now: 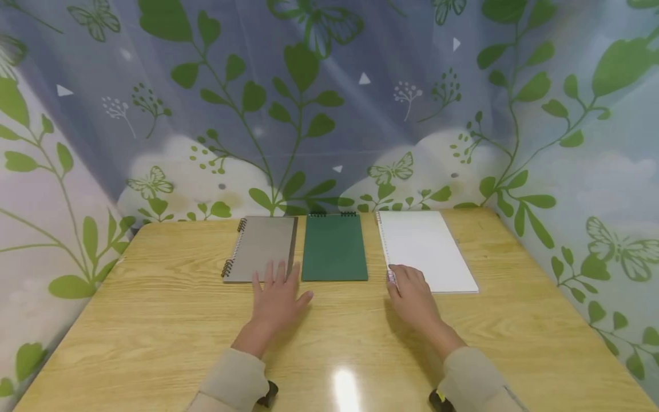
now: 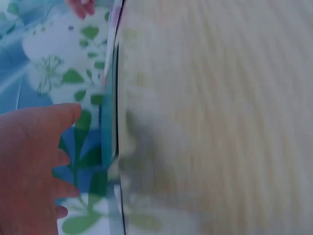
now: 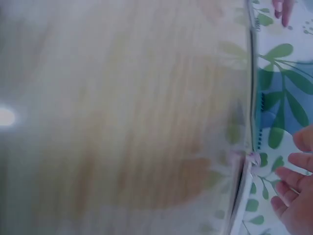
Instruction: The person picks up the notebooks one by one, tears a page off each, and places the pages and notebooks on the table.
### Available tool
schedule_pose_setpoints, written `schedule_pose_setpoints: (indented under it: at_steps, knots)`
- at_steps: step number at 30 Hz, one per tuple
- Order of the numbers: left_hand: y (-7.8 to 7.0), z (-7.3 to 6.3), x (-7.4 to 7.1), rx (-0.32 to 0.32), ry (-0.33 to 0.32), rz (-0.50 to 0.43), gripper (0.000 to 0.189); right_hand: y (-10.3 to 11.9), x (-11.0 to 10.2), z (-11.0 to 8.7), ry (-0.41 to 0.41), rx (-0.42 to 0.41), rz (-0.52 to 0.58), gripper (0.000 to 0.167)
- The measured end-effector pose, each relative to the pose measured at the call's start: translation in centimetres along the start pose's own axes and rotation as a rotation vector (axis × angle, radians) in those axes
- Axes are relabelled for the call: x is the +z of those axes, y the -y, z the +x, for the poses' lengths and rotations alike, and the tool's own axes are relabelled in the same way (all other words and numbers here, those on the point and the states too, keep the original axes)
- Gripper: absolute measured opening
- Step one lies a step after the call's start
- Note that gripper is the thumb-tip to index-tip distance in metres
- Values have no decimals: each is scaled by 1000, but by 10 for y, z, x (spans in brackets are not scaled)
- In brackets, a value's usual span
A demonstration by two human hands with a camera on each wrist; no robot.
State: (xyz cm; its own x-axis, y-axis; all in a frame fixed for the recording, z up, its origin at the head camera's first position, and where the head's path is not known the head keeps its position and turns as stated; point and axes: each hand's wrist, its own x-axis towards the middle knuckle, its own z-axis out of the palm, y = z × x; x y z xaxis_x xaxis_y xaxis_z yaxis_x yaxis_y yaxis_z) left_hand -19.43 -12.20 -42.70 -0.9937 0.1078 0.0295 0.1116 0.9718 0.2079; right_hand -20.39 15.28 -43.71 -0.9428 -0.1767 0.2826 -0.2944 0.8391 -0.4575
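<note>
Three spiral-bound pads lie side by side: a grey-brown notebook (image 1: pixel 262 243), a dark green notebook (image 1: pixel 334 249) and a larger white pad (image 1: pixel 427 246). My left hand (image 1: pixel 275 300) is spread, its fingertips over the grey-brown notebook's lower edge in the head view. In the left wrist view its fingers (image 2: pixel 63 188) look straight and hold nothing. My right hand (image 1: pixel 414 297) is over the white pad's lower left corner. Beside its fingers is a small pinkish-white patterned thing (image 1: pixel 391 277), kind unclear. The right wrist view shows a gap between loosely bent fingers (image 3: pixel 291 178) and that small thing (image 3: pixel 254 159).
A wooden table (image 1: pixel 329 326) carries the pads near its back edge. Behind it and at both sides hangs a leaf-and-butterfly curtain (image 1: pixel 329 114). A bright light reflection (image 1: pixel 345 389) shows near the front. Dark straps (image 1: pixel 268 395) sit under the beige sleeves (image 1: pixel 231 375).
</note>
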Motion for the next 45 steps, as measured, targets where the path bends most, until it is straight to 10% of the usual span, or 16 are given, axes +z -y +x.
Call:
schedule_pose_setpoints:
  at_steps: [7, 17, 36, 45]
  knots:
    - [45, 2, -12, -109, -106, -64, 68, 15, 13, 13, 80, 11, 120, 36]
    - [95, -2, -16, -236, 0, -230, 72, 50, 37, 28, 215, -30, 239, 38]
    - [133, 15, -15, -186, 0, -406, 58, 97, 72, 48, 289, -59, 418, 31]
    - [143, 23, -23, -241, 65, -489, 62, 127, 86, 55, 417, 61, 619, 42]
